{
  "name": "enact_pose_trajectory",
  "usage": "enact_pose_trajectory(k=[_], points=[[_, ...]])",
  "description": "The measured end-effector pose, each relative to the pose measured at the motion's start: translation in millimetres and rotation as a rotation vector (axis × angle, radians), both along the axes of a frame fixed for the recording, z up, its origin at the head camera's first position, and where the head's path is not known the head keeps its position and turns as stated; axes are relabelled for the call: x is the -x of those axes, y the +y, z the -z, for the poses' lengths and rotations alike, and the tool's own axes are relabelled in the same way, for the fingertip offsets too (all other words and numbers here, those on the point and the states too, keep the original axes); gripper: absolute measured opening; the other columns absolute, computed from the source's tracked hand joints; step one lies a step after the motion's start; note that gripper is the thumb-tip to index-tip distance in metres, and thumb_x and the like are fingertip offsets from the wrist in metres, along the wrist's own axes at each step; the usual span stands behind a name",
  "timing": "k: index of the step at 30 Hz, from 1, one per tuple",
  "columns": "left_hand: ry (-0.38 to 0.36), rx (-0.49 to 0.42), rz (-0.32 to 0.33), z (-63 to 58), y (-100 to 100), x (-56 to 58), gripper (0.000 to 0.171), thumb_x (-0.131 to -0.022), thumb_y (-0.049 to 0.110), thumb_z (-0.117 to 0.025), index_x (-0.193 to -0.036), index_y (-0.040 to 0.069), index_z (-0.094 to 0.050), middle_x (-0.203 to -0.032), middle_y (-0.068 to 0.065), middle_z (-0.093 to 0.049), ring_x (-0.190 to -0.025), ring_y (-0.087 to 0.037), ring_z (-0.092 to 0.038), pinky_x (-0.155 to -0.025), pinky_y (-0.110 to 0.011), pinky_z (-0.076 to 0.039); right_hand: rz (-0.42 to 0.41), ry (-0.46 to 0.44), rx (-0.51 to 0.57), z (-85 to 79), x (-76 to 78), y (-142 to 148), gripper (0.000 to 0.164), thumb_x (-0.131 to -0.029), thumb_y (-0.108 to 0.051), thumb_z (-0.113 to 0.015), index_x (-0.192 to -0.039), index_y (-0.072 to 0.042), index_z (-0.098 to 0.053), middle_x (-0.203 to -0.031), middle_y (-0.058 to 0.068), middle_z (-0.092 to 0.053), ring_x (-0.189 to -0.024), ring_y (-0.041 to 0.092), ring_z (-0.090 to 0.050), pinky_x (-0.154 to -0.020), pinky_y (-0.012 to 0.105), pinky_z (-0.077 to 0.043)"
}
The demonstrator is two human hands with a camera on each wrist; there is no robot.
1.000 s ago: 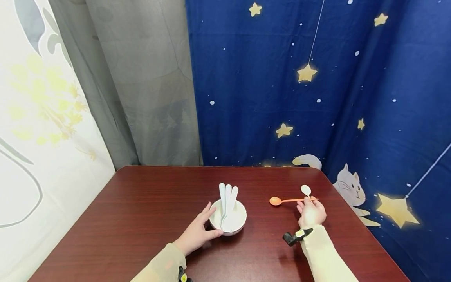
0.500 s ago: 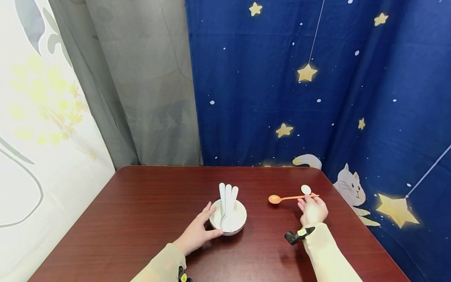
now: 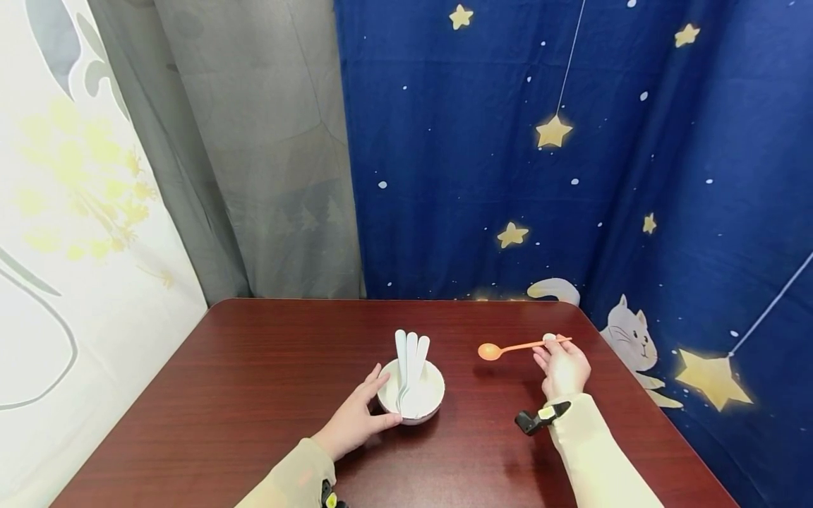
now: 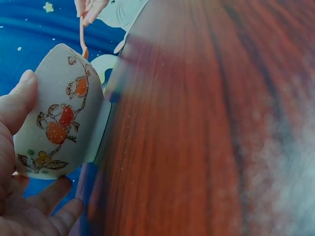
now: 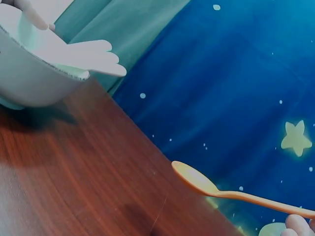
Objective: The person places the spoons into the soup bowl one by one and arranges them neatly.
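Observation:
In the head view my right hand (image 3: 565,367) pinches the handle end of an orange spoon (image 3: 489,351), its bowl pointing left. The right wrist view shows this spoon (image 5: 194,178) raised over the tabletop, with a shadow below. Just behind my right fingertips is the head of a white spoon (image 3: 549,337), its handle hidden by the hand. My left hand (image 3: 356,420) holds a small white bowl (image 3: 434,395) at its left side, thumb near the front rim. Painted orange fruit decorates the bowl's outside (image 4: 61,118). Three pale utensils (image 3: 411,356) lean in it, handles up and away.
The dark red-brown wooden table (image 3: 286,346) has its far edge near the curtains. A blue star-patterned curtain (image 3: 457,176) hangs behind, with a grey one (image 3: 267,176) left of it. A black strap device (image 3: 536,420) sits on the right wrist.
My right hand has lifted the orange spoon and moved it slightly away and to the left. More of the white spoon is now covered by the hand. My left hand and the bowl stay put.

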State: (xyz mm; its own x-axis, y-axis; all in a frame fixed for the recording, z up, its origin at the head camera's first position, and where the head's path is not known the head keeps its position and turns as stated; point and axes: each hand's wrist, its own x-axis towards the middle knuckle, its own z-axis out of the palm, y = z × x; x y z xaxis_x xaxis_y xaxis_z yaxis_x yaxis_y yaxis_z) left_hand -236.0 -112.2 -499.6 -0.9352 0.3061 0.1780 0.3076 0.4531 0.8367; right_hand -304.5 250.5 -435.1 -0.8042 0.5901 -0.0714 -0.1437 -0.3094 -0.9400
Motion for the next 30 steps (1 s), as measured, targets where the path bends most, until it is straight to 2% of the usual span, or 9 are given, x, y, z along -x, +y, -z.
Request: enact_pose_trajectory(k=[2, 3, 6, 13, 23, 30], points=[[-0.001, 0.004, 0.001, -0.2, 0, 0.2, 0.090, -0.077, 0.045, -0.079, -0.147, 0.006, -0.038, -0.159, -0.015, -0.017, -0.143, -0.033, -0.018, -0.110, -0.052, -0.023, 0.003, 0.022, -0.007, -3.9, -0.8, -3, 0.023, -0.092, -0.006, -0.062, -0.114, -0.002, -0.055, -0.077, -0.007, -0.065, -0.068, 0.014, -0.071, -0.063, 0.026, -0.056], [0.000, 0.006, 0.001, -0.3, 0, 0.3, 0.090, -0.077, 0.045, -0.079, -0.148, 0.006, -0.038, -0.159, -0.015, -0.017, -0.143, -0.033, -0.018, -0.110, -0.052, -0.024, -0.018, 0.063, 0.018, -1.4, 1.1, -1, 0.022, -0.091, -0.003, -0.063, -0.111, -0.002, -0.056, -0.078, -0.004, -0.066, -0.067, 0.016, -0.071, -0.061, 0.027, -0.056], [-0.001, 0.008, 0.002, -0.6, 0, 0.4, 0.090, -0.078, 0.044, -0.079, -0.148, 0.006, -0.038, -0.159, -0.015, -0.017, -0.144, -0.033, -0.017, -0.110, -0.052, -0.023, -0.035, 0.085, 0.002, -7.4, 0.1, -6, 0.021, -0.090, -0.001, -0.062, -0.110, -0.002, -0.056, -0.082, -0.001, -0.065, -0.067, 0.018, -0.071, -0.061, 0.029, -0.057], [-0.004, -0.004, 0.005, -1.3, 0, -0.2, 0.090, -0.077, 0.043, -0.079, -0.148, 0.005, -0.037, -0.159, -0.016, -0.017, -0.143, -0.033, -0.017, -0.111, -0.052, -0.023, -0.105, 0.025, -0.020, -22.3, -0.2, -16, 0.019, -0.094, -0.004, -0.059, -0.112, -0.003, -0.053, -0.078, -0.006, -0.065, -0.069, 0.015, -0.071, -0.068, 0.030, -0.057], [0.013, -0.012, 0.004, -1.1, 0, 0.0, 0.090, -0.077, 0.042, -0.080, -0.146, 0.002, -0.038, -0.158, -0.017, -0.018, -0.143, -0.033, -0.019, -0.110, -0.052, -0.024, -0.235, 0.028, -0.027, -28.4, -1.6, -33, 0.025, -0.095, -0.003, -0.057, -0.119, -0.002, -0.051, -0.077, -0.007, -0.065, -0.067, 0.013, -0.070, -0.070, 0.030, -0.057], [0.017, 0.001, -0.003, -0.8, 0, 0.1, 0.091, -0.076, 0.043, -0.080, -0.146, 0.002, -0.039, -0.158, -0.017, -0.019, -0.143, -0.033, -0.020, -0.111, -0.052, -0.023, -0.324, 0.049, -0.046, -30.3, -1.6, -49, 0.027, -0.095, 0.001, -0.056, -0.121, 0.002, -0.050, -0.078, -0.005, -0.065, -0.066, 0.012, -0.070, -0.065, 0.028, -0.057]])
